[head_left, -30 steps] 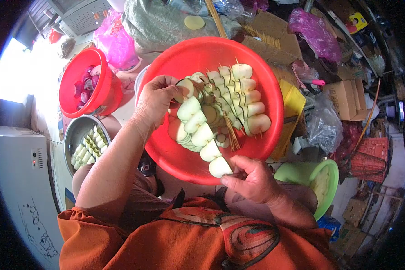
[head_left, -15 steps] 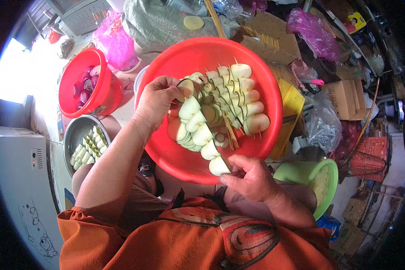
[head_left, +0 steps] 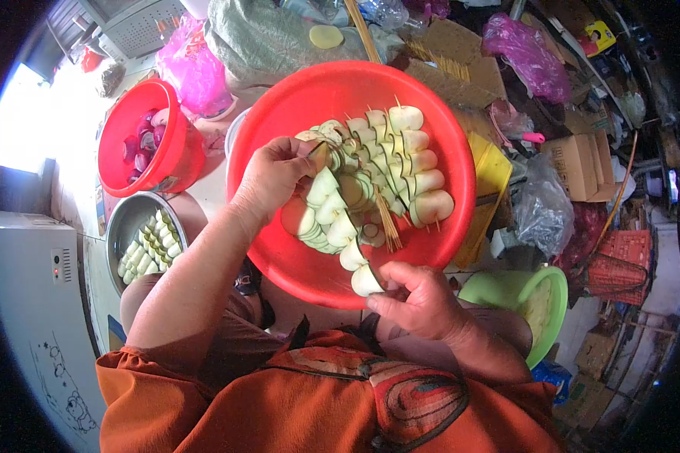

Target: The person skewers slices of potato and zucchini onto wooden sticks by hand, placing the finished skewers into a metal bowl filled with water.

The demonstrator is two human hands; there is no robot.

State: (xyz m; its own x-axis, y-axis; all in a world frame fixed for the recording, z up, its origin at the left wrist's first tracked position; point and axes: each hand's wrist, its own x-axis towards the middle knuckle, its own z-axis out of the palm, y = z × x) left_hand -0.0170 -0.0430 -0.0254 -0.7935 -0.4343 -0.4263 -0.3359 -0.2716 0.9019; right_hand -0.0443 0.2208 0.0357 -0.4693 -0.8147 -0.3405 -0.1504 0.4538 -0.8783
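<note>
My right hand [head_left: 421, 300] pinches the near end of a skewer of pale, dark-edged eggplant slices [head_left: 341, 228], which slants over the near part of a big red basin [head_left: 268, 260]. At its far end, my left hand [head_left: 273, 175] is closed on one eggplant slice [head_left: 319, 157], thumb against fingers. Whether the stick's tip passes through that slice is hidden. Under the skewer lie loose slices [head_left: 313, 238] and a bundle of thin bamboo sticks [head_left: 387, 223]. Several filled skewers [head_left: 423, 181] lie side by side at the basin's right.
To the left stand a red bucket [head_left: 170, 162] of purple vegetables and a metal bowl [head_left: 117, 226] with more skewers. A green tub [head_left: 555, 306] is by my right knee. Bags, a cardboard box [head_left: 582, 166] and a sack [head_left: 264, 45] surround the basin.
My left hand has moved slightly right, and the slice in it has turned more edge-on. The skewer's near end and my right hand have shifted a little.
</note>
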